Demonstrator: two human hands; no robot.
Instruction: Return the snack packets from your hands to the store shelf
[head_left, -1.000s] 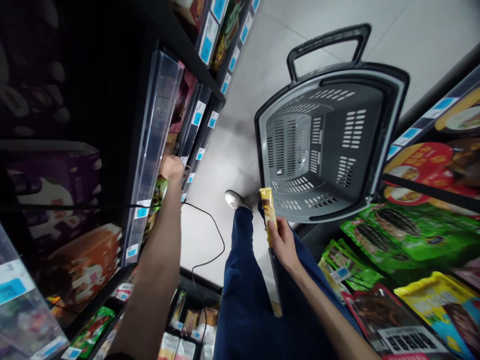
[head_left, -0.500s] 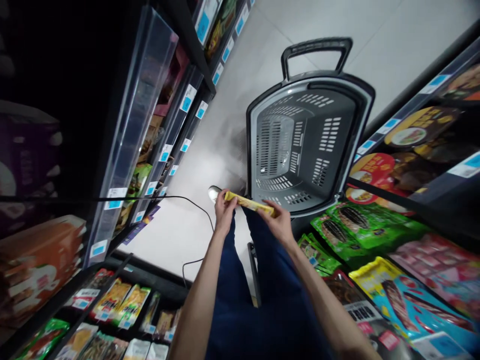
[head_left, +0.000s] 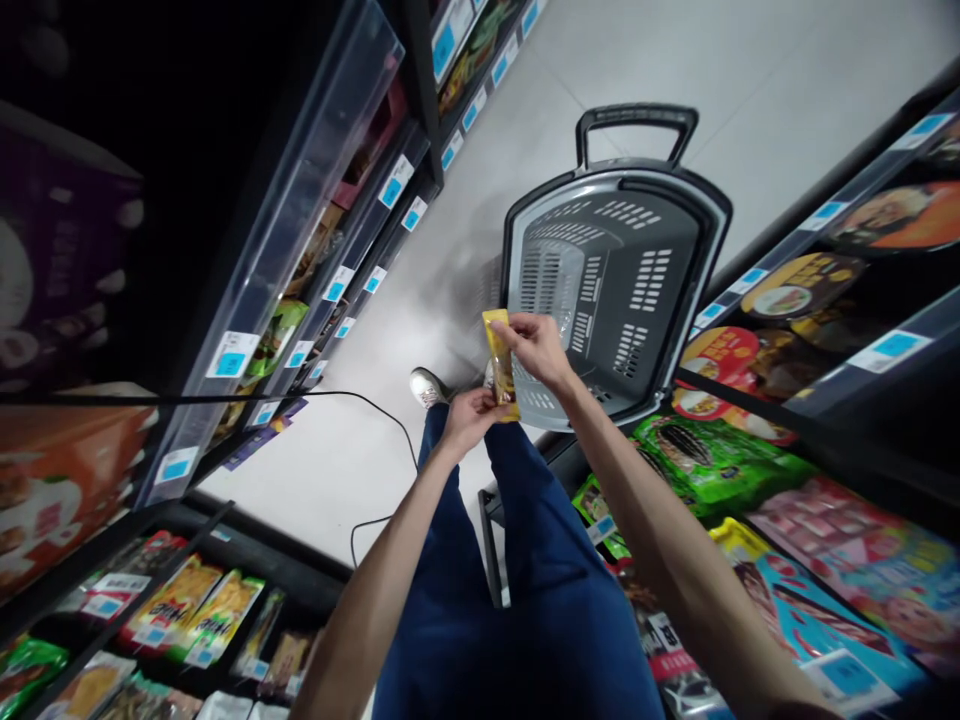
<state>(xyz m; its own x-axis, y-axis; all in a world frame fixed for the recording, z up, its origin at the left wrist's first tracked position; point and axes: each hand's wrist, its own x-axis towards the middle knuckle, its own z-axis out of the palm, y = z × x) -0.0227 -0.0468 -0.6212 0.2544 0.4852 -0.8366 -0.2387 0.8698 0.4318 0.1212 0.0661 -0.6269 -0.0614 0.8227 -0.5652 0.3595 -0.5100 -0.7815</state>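
A slim yellow snack packet (head_left: pixel 501 368) stands nearly upright in the view between my two hands. My left hand (head_left: pixel 472 415) pinches its lower end. Up at the packet's top end, the fingers of my right hand (head_left: pixel 536 345) are closed on its edge. Part of its face shows a darker brown picture or window; the print is too small to read. Just beyond my right hand is a grey shopping basket (head_left: pixel 637 300) with slotted walls and a raised black handle (head_left: pixel 637 115). My right hand covers part of the basket's near side.
Shelves with price tags (head_left: pixel 232 355) run along the left. Bagged snacks (head_left: pixel 712 465) fill the right-hand display, and more packets (head_left: pixel 217 620) lie at lower left. A black cable (head_left: pixel 375 400) crosses the pale floor (head_left: pixel 315 470) near my shoe (head_left: pixel 427 388).
The yellow packet has turned from lying nearly crosswise to nearly upright. My right hand has moved up to its top end, my left hand slightly down and right.
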